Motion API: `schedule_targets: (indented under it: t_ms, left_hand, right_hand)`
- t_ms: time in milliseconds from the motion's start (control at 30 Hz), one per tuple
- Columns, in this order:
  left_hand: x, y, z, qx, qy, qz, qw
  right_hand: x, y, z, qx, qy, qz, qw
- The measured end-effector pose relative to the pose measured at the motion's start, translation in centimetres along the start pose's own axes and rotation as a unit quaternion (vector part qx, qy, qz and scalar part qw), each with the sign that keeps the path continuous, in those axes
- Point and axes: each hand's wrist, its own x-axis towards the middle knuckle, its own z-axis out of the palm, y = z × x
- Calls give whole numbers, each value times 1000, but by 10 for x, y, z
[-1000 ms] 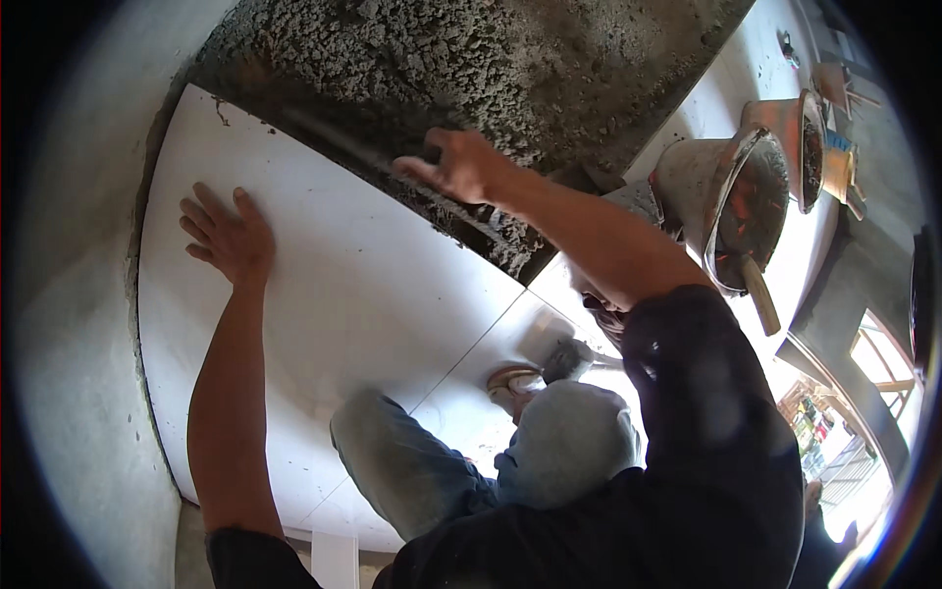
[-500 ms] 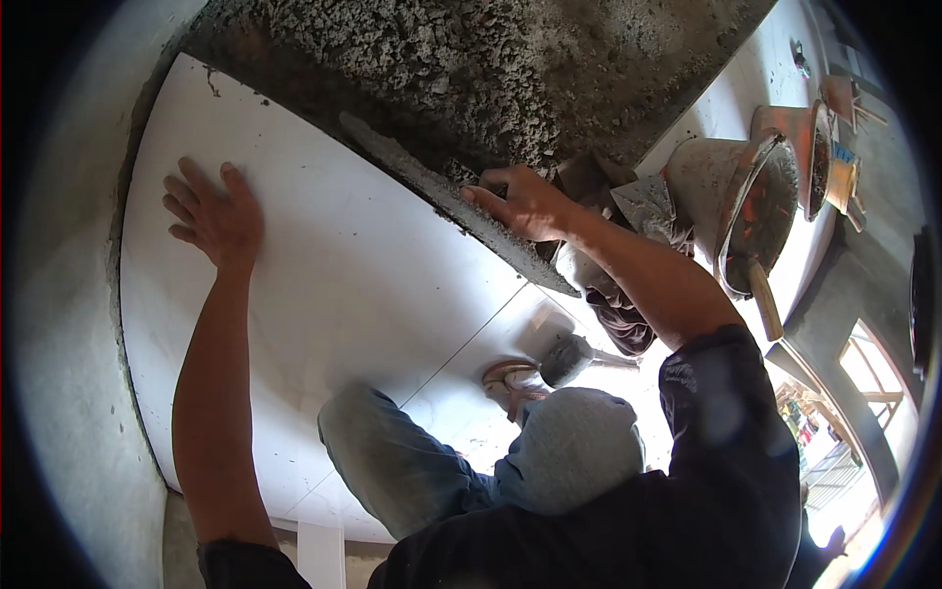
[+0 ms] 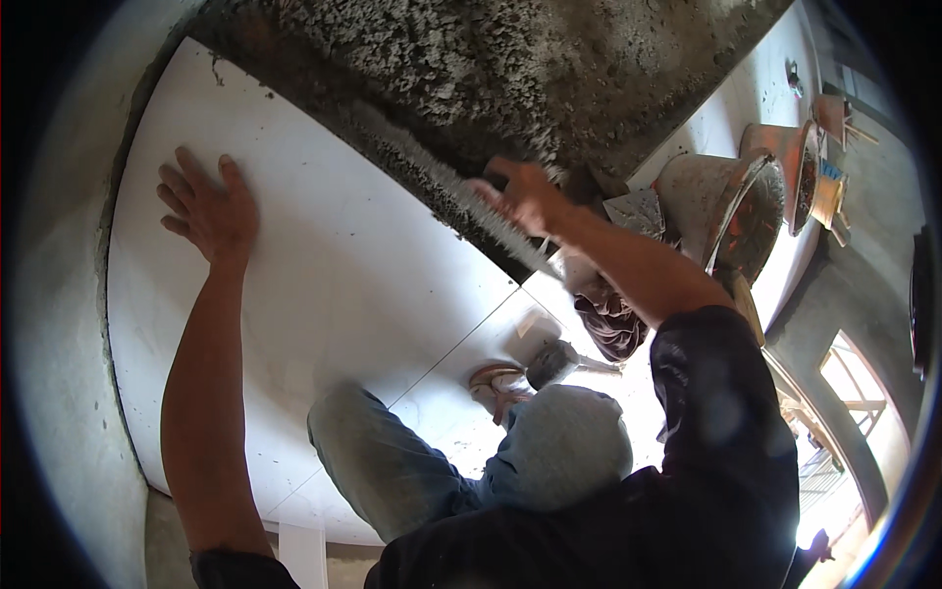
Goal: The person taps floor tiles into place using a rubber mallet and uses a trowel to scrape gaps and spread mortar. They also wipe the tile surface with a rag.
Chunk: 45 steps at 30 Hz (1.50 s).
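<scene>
My left hand [image 3: 211,206] lies flat with spread fingers on a large white floor tile [image 3: 324,255], near the wall on the left. My right hand [image 3: 530,201] is closed round a long, narrow cement-coated straightedge [image 3: 417,157]. The tool is somewhat blurred and lies slantwise just beyond the tile's far edge, over the mortar. Coarse grey mortar [image 3: 442,83] covers the floor there. A dark gap with crumbs of mortar runs between the straightedge and the tile's edge.
Right of my right hand stand a cement-smeared bucket [image 3: 687,196] and an orange-stained bucket [image 3: 770,142]. A crumpled dark cloth [image 3: 616,324] lies below my right forearm. A mallet [image 3: 552,363] rests by my sandalled foot [image 3: 498,383]. A grey wall [image 3: 59,245] bounds the left side.
The straightedge has shifted away from the tile's edge onto the mortar, uncovering the tile's corner. My right hand moved with it; my left hand stays pressed on the tile.
</scene>
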Motion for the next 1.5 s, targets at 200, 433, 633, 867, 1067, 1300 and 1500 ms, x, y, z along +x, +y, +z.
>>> schedule_targets:
  t_ms: [200, 433, 633, 867, 1067, 1300, 1500]
  left_hand:
    - [0, -1, -2, -11, 13, -3, 1000]
    - [-3, 0, -2, -2, 22, 1, 1000]
    - [-7, 1, 1, 26, 30, -5, 999]
    - [-94, 67, -3, 63, 5, 34, 997]
    - [-228, 206, -40, -110, -86, 289, 947]
    - [-73, 125, -31, -44, -116, 457, 881]
    - [62, 64, -19, -55, -1, 377, 925]
  right_hand:
    - [34, -42, -57, 82, -49, 63, 993]
    - [40, -22, -60, -39, -100, -8, 994]
    - [31, -34, -50, 101, -30, 3, 994]
    - [23, -39, -21, 84, -96, -6, 992]
    - [-11, -86, -156, 160, 284, -89, 941]
    - [-88, -64, -213, 410, 361, -100, 832]
    - [-130, -26, -156, 248, 349, -93, 899]
